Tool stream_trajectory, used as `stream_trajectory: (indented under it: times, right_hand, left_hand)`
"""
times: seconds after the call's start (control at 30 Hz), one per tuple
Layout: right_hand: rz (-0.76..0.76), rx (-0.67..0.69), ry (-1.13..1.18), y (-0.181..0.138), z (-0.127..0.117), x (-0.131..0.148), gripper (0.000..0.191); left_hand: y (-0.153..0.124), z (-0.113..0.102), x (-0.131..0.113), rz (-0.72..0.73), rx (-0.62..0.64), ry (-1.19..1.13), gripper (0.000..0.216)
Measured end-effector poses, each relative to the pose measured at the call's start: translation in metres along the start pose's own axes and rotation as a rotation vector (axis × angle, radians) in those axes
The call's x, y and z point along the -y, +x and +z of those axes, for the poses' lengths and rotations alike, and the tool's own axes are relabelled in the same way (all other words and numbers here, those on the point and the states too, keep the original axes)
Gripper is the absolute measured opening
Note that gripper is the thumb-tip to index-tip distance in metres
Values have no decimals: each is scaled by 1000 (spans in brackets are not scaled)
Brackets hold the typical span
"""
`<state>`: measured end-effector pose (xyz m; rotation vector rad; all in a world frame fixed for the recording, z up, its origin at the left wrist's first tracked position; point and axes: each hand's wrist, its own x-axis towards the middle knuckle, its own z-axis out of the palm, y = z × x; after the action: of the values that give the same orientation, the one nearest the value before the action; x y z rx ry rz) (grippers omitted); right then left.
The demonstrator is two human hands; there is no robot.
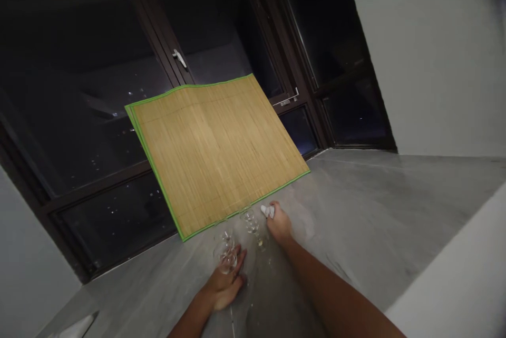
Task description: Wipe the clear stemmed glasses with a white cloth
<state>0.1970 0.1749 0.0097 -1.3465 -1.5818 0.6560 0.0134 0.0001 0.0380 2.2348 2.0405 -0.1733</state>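
My left hand (227,288) is low in the middle of the view, thumb and fingers apart. A clear glass (226,261) overlaps its fingers, and I cannot tell whether they touch it. Just beyond it is another clear glass (225,235). To the right, a clear stemmed glass (250,219) is between my two hands. My right hand (279,223) is closed round a small white crumpled piece (268,211), like tissue or cloth. The glasses' outlines are faint and partly merge.
A bamboo mat (221,148) with green edging leans against the dark window (98,116) behind the glasses. The grey stone ledge (356,206) runs on to the right wall (435,64). A whitish object (79,326) lies at the lower left.
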Motion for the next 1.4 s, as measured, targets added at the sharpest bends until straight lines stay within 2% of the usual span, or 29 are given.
stream_trajectory:
  times: [0.13, 0.3, 0.4, 0.57, 0.67, 0.83, 1.07, 1.23, 1.4]
  right_hand:
    - [-1, 7, 1, -1, -1, 0, 39]
    - [-1, 16, -12, -2, -2, 0, 38]
    - [-9, 20, -22, -2, -1, -1, 39]
    - [-23, 19, -33, -2, -1, -2, 39]
    - [-28, 19, -38, -2, 0, -1, 38]
    - [-25, 29, -57, -2, 0, -1, 37]
    - [-30, 49, -70, -2, -1, -1, 39]
    - [-25, 49, -68, -1, 0, -2, 40]
    - [-32, 48, -66, 0, 1, -3, 38]
  left_hand:
    - [-31, 13, 5, -4, -19, -44, 67]
    - [-65, 38, 28, -27, -93, -66, 65]
    - [-77, 39, 54, -42, -98, -83, 61]
    - [-79, 31, 113, -249, -135, -52, 61]
    - [-77, 29, 133, -298, -165, -35, 61]
    - [-83, 29, 129, -314, -123, -7, 59]
    - [-105, 34, 133, -268, -139, -52, 58]
    - [-107, 35, 137, -241, -143, -62, 62]
    - [-113, 33, 129, -244, -154, -39, 61]
